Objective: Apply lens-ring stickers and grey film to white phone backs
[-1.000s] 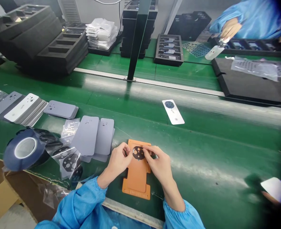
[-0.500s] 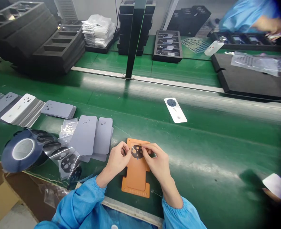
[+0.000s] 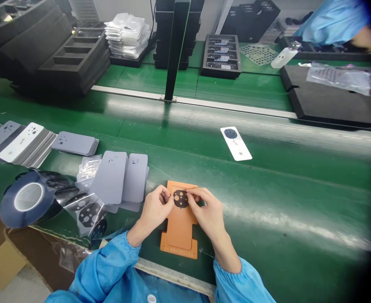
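Observation:
A round black sticker (image 3: 181,199) with several holes is over the upper part of an orange fixture plate (image 3: 179,231). A small blue mark shows at its lower edge. My left hand (image 3: 155,210) is closed in a pinch at the sticker's left edge. Its right edge is pinched between the thumb and fingers of my right hand (image 3: 207,212). Whether the sticker touches the plate I cannot tell. Left of my left hand, grey phone-back-shaped sheets (image 3: 109,176) lie stacked, and a roll (image 3: 27,202) trails clear film with similar black stickers (image 3: 89,212).
Ahead to the right lies a white panel (image 3: 238,147) with a dark disc. White and grey panels (image 3: 24,143) stand at left. Black foam trays (image 3: 75,59) are piled behind. A metal post (image 3: 174,50) rises from a rail (image 3: 223,107). A co-worker's blue sleeve (image 3: 333,23) shows beyond.
The view has shifted slightly. A white piece and fingertips at the lower right are out of view. The co-worker's arm has moved. My hands keep the same grip at the sticker.

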`<move>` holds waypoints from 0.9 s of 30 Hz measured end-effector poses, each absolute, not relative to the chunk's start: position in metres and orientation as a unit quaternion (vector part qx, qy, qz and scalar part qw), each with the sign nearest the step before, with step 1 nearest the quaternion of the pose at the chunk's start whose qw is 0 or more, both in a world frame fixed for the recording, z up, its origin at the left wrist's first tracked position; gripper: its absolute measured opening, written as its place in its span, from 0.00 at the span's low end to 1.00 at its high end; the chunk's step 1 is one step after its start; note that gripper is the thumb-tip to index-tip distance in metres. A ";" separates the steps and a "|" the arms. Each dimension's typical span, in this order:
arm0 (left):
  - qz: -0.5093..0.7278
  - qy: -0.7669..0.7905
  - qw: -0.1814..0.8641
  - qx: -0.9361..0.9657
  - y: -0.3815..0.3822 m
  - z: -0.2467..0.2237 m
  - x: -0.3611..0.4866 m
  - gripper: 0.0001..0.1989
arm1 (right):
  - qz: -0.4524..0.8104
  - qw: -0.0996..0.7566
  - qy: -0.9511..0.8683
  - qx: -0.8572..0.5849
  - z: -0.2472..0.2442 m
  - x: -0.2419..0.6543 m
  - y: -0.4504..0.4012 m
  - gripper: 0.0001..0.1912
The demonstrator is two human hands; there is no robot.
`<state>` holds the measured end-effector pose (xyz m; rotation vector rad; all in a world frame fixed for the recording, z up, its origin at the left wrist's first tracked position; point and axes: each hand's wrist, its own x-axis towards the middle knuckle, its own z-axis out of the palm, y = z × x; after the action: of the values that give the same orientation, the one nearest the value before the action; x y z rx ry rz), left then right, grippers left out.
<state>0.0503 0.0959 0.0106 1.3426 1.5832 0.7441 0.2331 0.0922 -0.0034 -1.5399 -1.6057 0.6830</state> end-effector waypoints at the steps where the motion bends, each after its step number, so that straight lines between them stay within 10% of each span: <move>1: 0.302 0.641 0.449 0.544 0.096 0.010 0.050 0.07 | 0.270 0.396 -0.633 -0.608 -0.003 0.233 0.092 0.08; 27: 0.297 0.645 0.440 0.550 0.095 0.010 0.051 0.07 | 0.291 0.407 -0.619 -0.606 0.000 0.234 0.092 0.08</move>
<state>0.0506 0.0949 0.0104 1.3651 1.6017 0.7365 0.2340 0.0924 -0.0001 -1.5269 -1.5597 0.7332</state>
